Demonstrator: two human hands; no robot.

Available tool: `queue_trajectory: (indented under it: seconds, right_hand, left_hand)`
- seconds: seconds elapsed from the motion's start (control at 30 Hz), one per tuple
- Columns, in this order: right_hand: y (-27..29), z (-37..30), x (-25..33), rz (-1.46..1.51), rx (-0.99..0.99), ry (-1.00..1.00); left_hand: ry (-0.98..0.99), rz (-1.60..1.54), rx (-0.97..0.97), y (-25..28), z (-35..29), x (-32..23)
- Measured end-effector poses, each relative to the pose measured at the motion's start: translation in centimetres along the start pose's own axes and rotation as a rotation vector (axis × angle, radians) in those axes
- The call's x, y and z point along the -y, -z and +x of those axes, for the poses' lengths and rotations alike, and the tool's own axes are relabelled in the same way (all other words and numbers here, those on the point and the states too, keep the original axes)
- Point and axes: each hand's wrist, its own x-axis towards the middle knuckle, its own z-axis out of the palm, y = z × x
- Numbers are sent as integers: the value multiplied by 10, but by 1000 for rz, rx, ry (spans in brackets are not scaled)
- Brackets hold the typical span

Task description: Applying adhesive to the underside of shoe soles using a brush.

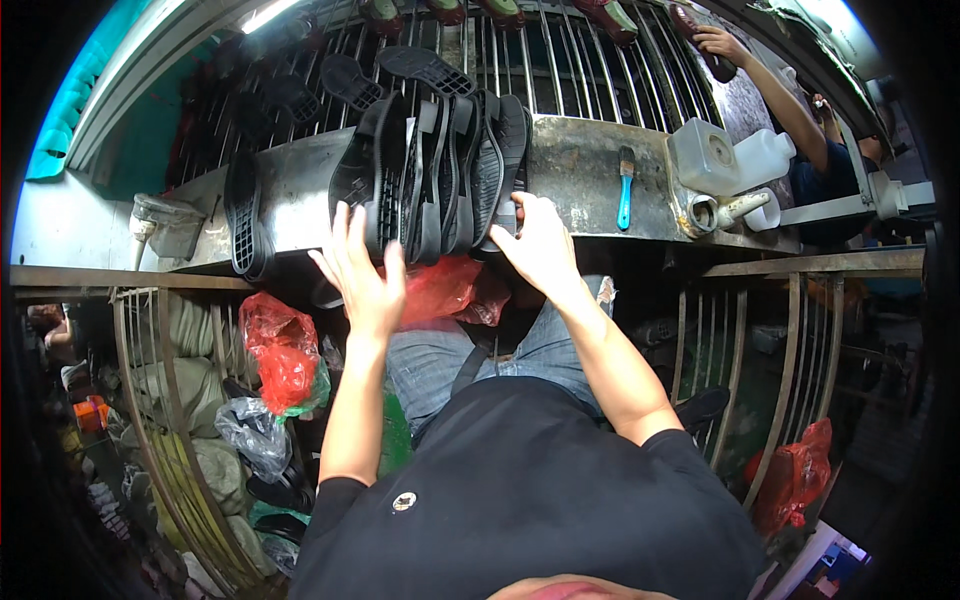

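A row of black shoe soles [428,180] stands on edge, packed side by side, on the metal bench in front of me. My left hand [368,285] is at the row's near left end, its fingers stretched out and spread. Whether its fingertips touch the nearest sole cannot be made out. At the right end of the row, my right hand [540,245] has thumb and fingers around the near end of the outermost sole [508,170]. Part of that sole is hidden by the fingers. Another black sole [243,215] stands apart at the left.
On the metal bench [580,150] lie a blue-handled brush [626,190] and, farther right, white plastic containers [705,155]. Loose soles [425,70] and dark shoes [606,18] rest on the bars behind. A co-worker's arm [785,100] reaches in at right. Red bags [280,350] hang below.
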Motion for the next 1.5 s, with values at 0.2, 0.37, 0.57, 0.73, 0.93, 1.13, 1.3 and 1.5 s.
queue_trajectory:
  seconds: [0.2, 0.37, 0.57, 0.73, 0.93, 1.13, 1.3, 1.5]
  right_hand:
    - [-6, 5, -14, 161, -13, 14]
    - [-5, 8, -19, 158, 38, 19]
    - [-1, 14, -10, 74, 8, 84]
    - [1, 31, 16, 19, -144, 404]
    - [-19, -4, 0, -17, -438, 504]
    - [-77, -82, -71, 30, -128, -37]
    - [-130, -79, -156, 319, 268, -289]
    - [-184, -54, -323, 1247, 307, -491]
  left_hand:
    - [55, -394, -122, -65, -29, 105]
    - [227, -246, -224, -66, -67, 80]
    - [446, -191, 368, -67, -125, 59]
    - [332, -351, 333, -98, -144, 40]
    - [609, -600, 175, -107, -122, 24]
    - [626, -811, 566, -155, -130, 47]
    - [598, -918, 676, -151, -125, 21]
    - [276, -843, 773, -172, -122, -7]
